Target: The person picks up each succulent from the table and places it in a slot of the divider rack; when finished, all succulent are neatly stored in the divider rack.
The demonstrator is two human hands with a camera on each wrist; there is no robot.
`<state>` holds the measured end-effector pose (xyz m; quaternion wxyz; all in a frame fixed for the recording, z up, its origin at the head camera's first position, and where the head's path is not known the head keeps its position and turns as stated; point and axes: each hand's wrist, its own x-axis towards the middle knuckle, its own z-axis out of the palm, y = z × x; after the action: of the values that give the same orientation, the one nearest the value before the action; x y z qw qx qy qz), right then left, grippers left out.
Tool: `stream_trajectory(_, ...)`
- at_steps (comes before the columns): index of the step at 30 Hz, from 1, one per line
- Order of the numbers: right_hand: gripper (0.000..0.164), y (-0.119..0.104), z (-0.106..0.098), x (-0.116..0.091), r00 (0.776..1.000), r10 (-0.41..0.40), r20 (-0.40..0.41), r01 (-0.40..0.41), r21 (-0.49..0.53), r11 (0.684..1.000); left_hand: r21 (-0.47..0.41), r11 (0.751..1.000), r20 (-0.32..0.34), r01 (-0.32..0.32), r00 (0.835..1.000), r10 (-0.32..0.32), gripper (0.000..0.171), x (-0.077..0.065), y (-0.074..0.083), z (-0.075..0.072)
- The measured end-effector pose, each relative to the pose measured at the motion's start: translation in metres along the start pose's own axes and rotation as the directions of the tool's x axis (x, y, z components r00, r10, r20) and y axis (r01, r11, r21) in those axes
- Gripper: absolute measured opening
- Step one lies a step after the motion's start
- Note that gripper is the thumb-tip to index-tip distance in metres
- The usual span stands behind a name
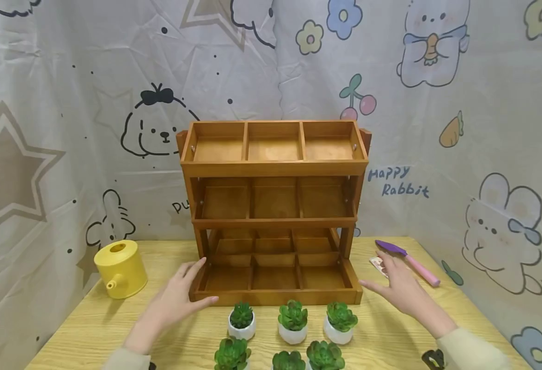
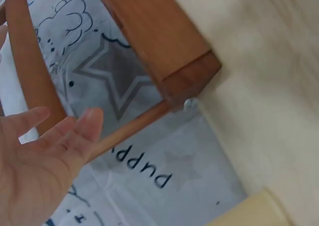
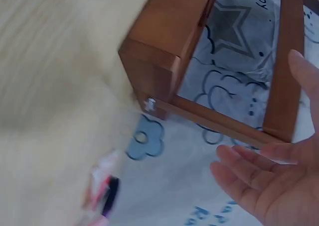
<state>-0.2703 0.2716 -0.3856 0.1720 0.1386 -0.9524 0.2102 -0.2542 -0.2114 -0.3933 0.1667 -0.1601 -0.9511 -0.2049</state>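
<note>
A brown wooden shelf rack [image 1: 274, 168] with several tiers of divided compartments stands upright at the middle of the table. My left hand [image 1: 178, 293] is beside its lower left corner, fingers spread and holding nothing. At the opposite side, my right hand [image 1: 400, 285] hovers off the lower right corner, thumb toward the wood and fingers extended. Both wrist views show the rack's side frame past the fingers, with the left hand [image 2: 50, 156] and right hand [image 3: 274, 176] having bare palms. Several green succulents in white pots, one a small potted succulent [image 1: 241, 322], stand in front of the rack.
A yellow watering can [image 1: 120, 269] stands on the wooden table [image 1: 90, 329] at the left. Behind the right hand lie a trowel [image 1: 409, 261] with purple blade and pink handle and a small printed packet [image 1: 379, 266]. A patterned curtain [image 1: 234, 77] hangs around the table.
</note>
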Motion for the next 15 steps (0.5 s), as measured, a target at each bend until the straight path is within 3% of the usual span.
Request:
stream_trajectory(8, 0.077, 0.011, 0.020, 0.007, 0.986, 0.146, 0.081, -0.157, 0.163, 0.974, -0.173, 0.984, 0.116, 0.041, 0.993, -0.021, 0.091, 0.002, -0.003, 0.022)
stream_trajectory(15, 0.085, 0.016, 0.038, 0.009, 0.959, 0.227, 0.172, -0.262, 0.222, 0.939, -0.260, 0.966, 0.238, 0.009, 0.970, 0.055, 0.074, 0.000, -0.001, 0.037)
